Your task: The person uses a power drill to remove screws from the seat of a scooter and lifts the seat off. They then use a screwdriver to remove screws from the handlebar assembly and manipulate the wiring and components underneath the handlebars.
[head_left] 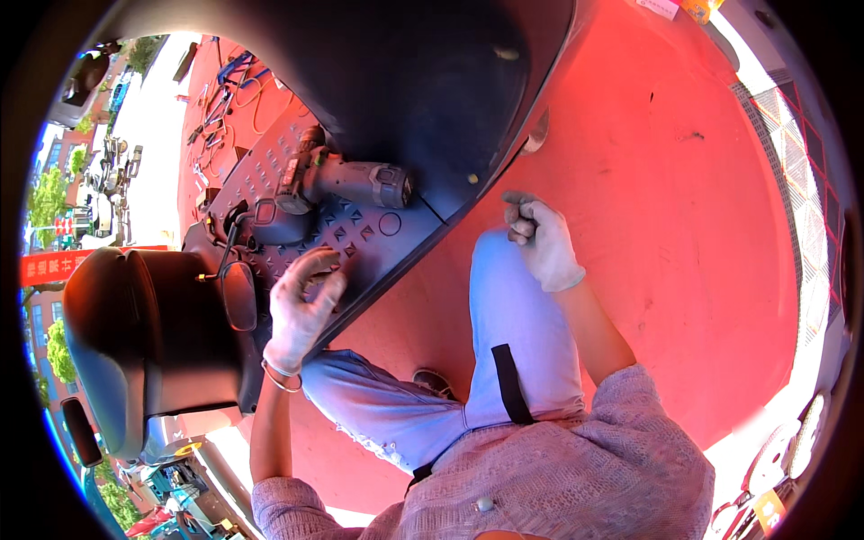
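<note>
Both my hands wear pale work gloves with darkened fingertips. My left hand (306, 306) is open beside the near edge of a scooter's dark footboard (400, 229), its fingers curved and the thumb apart, with nothing visible between them. Above my right knee is my right hand (547, 247), its fingers curled inward; whether they hold something small is hidden. A dark cordless drill (360, 182) lies on the footboard, beyond my left hand. Close to that hand are two mirrors, one black mirror back (281, 223) on the footboard and one oval mirror (239, 295) against the seat.
The scooter's black front panel (423, 81) curves overhead, and its black seat (184, 328) stands at left. Cables and hand tools (225, 99) lie scattered on the red floor (666, 216) at far left. A pink-and-white box (660, 7) is at the far right.
</note>
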`<state>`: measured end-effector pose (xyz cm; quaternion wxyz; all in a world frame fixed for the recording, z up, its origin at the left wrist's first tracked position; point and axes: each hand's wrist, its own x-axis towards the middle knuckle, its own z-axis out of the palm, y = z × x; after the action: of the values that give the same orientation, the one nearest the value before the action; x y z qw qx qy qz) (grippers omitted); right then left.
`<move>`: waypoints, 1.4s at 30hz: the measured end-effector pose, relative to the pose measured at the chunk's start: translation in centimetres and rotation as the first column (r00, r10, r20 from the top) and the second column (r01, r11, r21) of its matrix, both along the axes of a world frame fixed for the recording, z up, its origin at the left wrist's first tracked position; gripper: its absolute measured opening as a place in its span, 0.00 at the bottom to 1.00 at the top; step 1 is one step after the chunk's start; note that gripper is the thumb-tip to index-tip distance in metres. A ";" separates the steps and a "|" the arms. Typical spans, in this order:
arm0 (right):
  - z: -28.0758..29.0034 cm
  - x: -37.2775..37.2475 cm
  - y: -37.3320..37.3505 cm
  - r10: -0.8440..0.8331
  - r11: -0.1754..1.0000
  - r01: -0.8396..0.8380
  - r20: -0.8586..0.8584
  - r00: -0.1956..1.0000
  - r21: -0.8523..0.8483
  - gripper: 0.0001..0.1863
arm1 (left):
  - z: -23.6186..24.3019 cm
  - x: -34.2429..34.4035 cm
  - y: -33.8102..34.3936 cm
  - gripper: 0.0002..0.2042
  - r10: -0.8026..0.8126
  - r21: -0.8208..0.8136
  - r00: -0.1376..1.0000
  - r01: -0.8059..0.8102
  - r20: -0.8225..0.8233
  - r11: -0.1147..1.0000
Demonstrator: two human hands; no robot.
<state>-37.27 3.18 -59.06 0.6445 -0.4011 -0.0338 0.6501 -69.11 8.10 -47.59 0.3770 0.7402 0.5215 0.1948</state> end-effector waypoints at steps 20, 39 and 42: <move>11.9 -14.5 8.6 0.990 -0.049 -0.972 0.115 -0.077 -0.229 0.15 | -5.8 -2.3 1.6 0.25 -0.329 0.451 0.926 0.378 -0.186 0.809; 37.5 -19.8 3.7 0.969 0.136 -0.852 -0.112 0.222 -0.505 0.18 | 3.3 -0.5 -6.7 0.19 0.119 0.267 0.972 -0.171 0.202 0.948; 43.0 -18.6 1.8 0.972 0.221 -0.799 0.065 0.224 -0.560 0.17 | 10.8 1.1 -11.9 0.15 0.337 0.061 0.891 -0.371 0.305 0.926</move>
<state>-55.88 4.97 -16.06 0.0126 -0.5522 -0.2580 0.7927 -68.01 -3.77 -36.74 0.3630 0.6170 0.5747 0.3967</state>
